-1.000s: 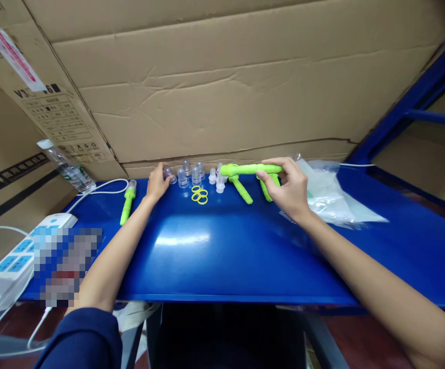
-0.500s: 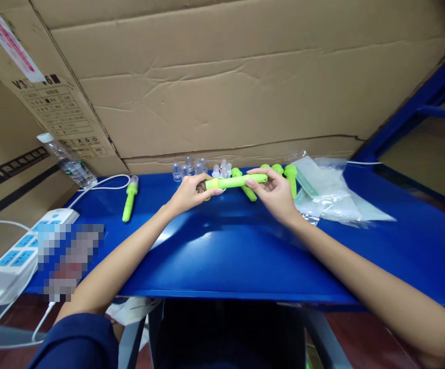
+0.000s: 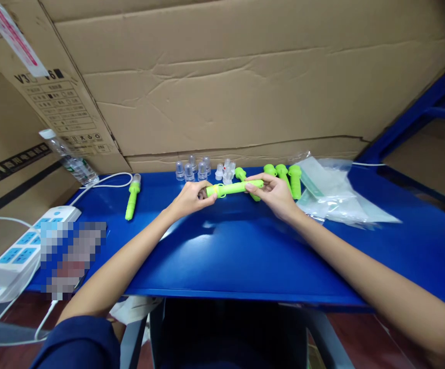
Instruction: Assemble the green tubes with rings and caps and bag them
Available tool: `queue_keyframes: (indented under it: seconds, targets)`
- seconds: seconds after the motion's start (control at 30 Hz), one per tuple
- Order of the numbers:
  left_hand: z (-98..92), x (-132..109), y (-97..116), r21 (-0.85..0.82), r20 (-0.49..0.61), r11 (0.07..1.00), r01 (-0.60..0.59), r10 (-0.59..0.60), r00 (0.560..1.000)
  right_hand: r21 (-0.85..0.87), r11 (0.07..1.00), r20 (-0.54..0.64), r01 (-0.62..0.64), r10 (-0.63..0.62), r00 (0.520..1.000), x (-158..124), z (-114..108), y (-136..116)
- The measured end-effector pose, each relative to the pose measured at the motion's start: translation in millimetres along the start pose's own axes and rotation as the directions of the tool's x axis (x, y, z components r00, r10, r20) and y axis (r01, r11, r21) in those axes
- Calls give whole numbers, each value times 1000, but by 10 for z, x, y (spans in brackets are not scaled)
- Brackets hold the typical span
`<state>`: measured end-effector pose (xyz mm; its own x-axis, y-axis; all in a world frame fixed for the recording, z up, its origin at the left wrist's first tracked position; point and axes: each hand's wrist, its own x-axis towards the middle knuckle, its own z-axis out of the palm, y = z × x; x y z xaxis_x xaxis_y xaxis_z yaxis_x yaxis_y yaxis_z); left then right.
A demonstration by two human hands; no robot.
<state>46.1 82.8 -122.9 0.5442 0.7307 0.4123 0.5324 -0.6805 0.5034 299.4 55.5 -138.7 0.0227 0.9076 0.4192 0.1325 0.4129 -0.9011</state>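
A lime-green plastic stick shaped like a small flashlight point(image 3: 233, 187) lies nearly level between my two hands, above the blue table. My left hand point(image 3: 191, 199) is closed around its left end, by a yellow ring; the fingers hide what sits at that tip. My right hand point(image 3: 274, 193) pinches the other end between thumb and fingers. Behind my hands stand several clear domed caps point(image 3: 202, 172) and a few small whitish parts point(image 3: 227, 177). One green body point(image 3: 241, 174) lies partly hidden behind the held stick. More green bodies point(image 3: 295, 182) rest beside my right hand.
A green stick with a clear cap point(image 3: 132, 197) lies at the left. Beyond it are a water bottle point(image 3: 71, 158), a white power strip point(image 3: 26, 246), cables and a blurred-out phone-like object point(image 3: 74, 259). Plastic bags point(image 3: 336, 192) lie at the right. Cardboard point(image 3: 222, 87) walls the back.
The held green stick has tilted slightly, its right end sitting a little lower in view. Both hands keep their hold. The whole view has shifted slightly.
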Motion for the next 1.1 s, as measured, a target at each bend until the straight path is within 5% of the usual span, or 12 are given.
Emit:
queue_keyframes:
  seconds: [0.17,0.4,0.5,0.67,0.77,0.9,1.0,1.1]
  targets:
    - [37,8,-117,12,-48,996,90,-89,995,-137,983,136,124,-105,985,-197,153,-124]
    - [22,15,74,378,-95,923,69,-35,995,-409,857,61,313,-317,946,-440,388,-192]
    - [67,48,107,390,-154,913,122,-66,986,-451,831,35,325,-348,937,-471,442,-195]
    - [26,79,-105,222,-236,968,121,-67,969,-487,819,35,302,-328,944,-446,439,-191]
    - [-75,45,-217,83,-220,994,70,-50,974,-397,889,39,228,-232,972,-327,341,-158]
    - [-128,-22,-177,-143,-111,989,-35,19,994,-101,992,165,76,-59,984,-71,90,-98]
    - [-83,-50,-99,-312,-74,949,-36,13,997,-68,997,276,-22,40,960,97,-169,-71]
    - [-42,-61,-117,-438,11,898,53,-53,999,-85,996,234,-23,43,971,210,-455,-47]
